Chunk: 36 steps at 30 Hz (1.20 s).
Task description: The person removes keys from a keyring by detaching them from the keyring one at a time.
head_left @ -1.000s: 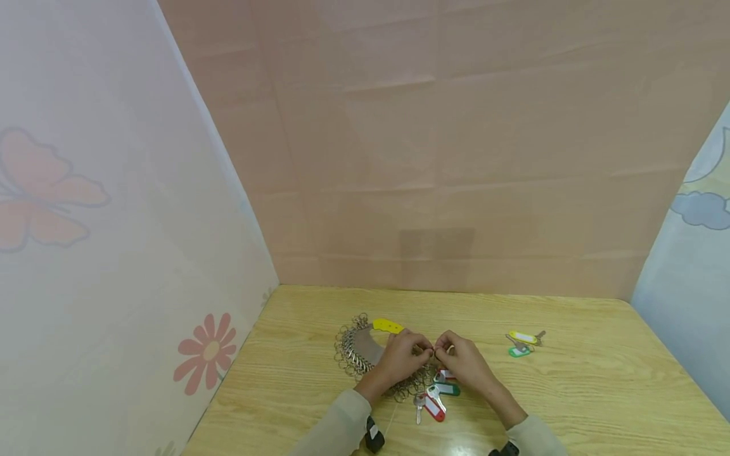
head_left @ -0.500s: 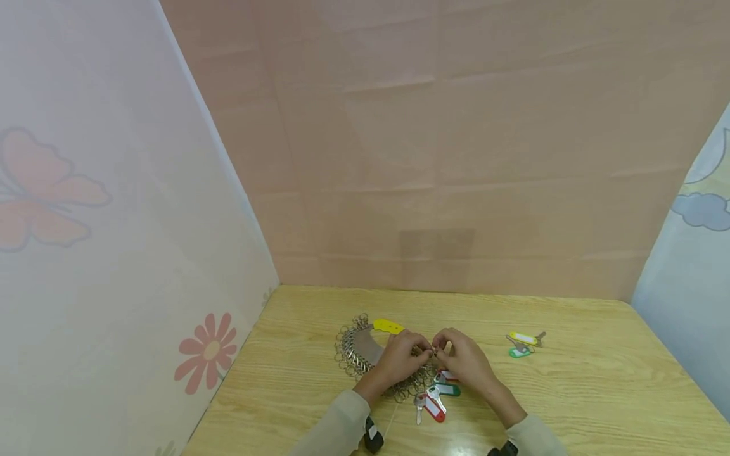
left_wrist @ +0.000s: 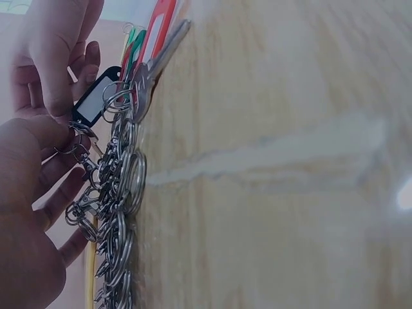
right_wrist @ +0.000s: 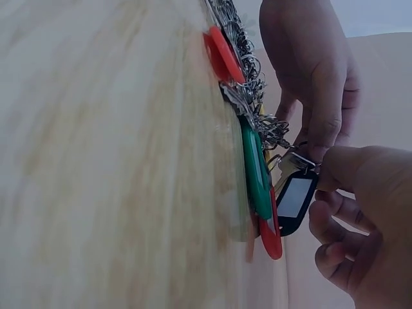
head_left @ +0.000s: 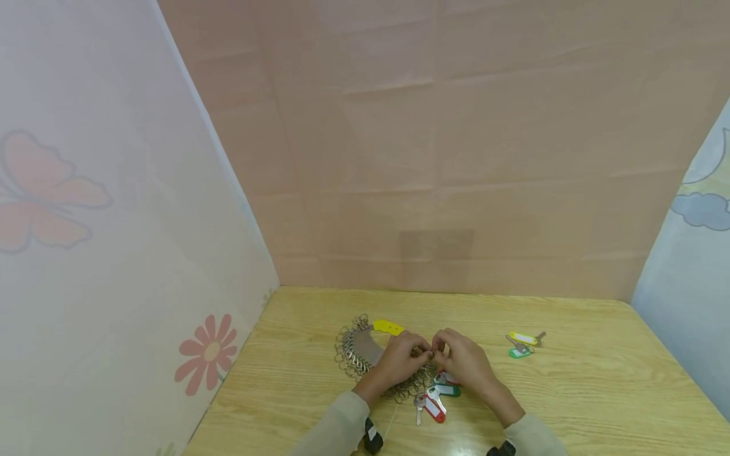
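My left hand (head_left: 399, 360) pinches a small metal split ring (left_wrist: 82, 131) at the edge of a curved grey key holder (head_left: 365, 345). Its yellow grip (head_left: 388, 327) shows behind that hand, and many clips and rings fringe the plate. Fingertip to fingertip with it, my right hand (head_left: 464, 362) pinches at the same ring. From there hangs a black key tag (right_wrist: 296, 197) with a white label, a key (right_wrist: 288, 165) beside it. Fingers partly cover the ring, so I cannot tell whether the tag is threaded onto it.
Below the hands, keys (head_left: 419, 408) with a red tag (head_left: 435, 408) and a green tag (head_left: 447, 389) lie at the holder's edge. Farther right on the wooden table (head_left: 599, 380) are a yellow tag (head_left: 523, 337) and a light green tag (head_left: 519, 352) with keys.
My right fingertips shift slightly at the ring, with the hand turning a little. The left hand, the holder and the keys on the table stay where they were.
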Motion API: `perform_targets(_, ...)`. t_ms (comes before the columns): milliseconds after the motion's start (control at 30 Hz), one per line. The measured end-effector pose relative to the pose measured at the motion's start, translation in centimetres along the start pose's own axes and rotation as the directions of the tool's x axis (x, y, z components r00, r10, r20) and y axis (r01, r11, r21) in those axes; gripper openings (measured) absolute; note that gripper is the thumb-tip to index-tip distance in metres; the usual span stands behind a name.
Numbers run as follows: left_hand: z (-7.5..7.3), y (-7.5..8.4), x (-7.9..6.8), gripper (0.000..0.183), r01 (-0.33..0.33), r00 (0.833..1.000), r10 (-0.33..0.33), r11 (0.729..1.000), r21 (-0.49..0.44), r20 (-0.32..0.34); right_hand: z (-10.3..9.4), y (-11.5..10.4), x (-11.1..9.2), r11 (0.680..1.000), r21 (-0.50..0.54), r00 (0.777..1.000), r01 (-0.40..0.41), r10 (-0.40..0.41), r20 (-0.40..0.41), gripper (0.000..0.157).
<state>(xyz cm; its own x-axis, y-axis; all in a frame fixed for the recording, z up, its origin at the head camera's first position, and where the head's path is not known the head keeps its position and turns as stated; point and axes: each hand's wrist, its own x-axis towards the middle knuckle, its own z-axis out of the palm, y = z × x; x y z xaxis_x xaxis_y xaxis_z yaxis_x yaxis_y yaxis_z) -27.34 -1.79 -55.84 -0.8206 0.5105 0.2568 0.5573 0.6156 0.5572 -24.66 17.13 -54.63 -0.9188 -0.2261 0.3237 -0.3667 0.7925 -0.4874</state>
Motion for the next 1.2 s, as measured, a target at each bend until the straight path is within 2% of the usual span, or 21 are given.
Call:
perform_targets(167, 0.02, 0.13, -0.04, 0.014, -0.005, 1.0, 0.005, 1.0, 0.002, 0.002, -0.04, -0.03, -0.05, 1.0, -0.019, 1.0, 0.01, -0.009, 0.01, 0.02)
perform_targets(400, 0.04, 0.08, -0.05, 0.015, -0.012, 1.0, 0.012, 1.0, 0.009, 0.0, -0.2, -0.16, -0.1, 0.999, -0.007, 0.997, -0.048, 0.049, 0.059, 0.017)
perform_targets(567, 0.13, -0.09, -0.03, 0.014, -0.023, 1.0, 0.023, 1.0, 0.009, 0.003, -0.21, -0.2, -0.09, 0.999, -0.002, 0.996, -0.047, 0.047, 0.077, 0.017)
perform_targets(1000, 0.25, -0.22, -0.02, 0.013, -0.014, 1.0, 0.014, 1.0, -0.005, 0.01, 0.05, 0.24, -0.12, 0.997, -0.054, 0.997, 0.056, -0.053, 0.064, 0.011)
perform_targets(1200, 0.26, -0.3, 0.01, 0.013, -0.012, 1.0, 0.012, 1.0, -0.018, 0.008, 0.36, 0.5, -0.1, 0.99, -0.069, 0.993, 0.122, -0.122, 0.004, 0.016)
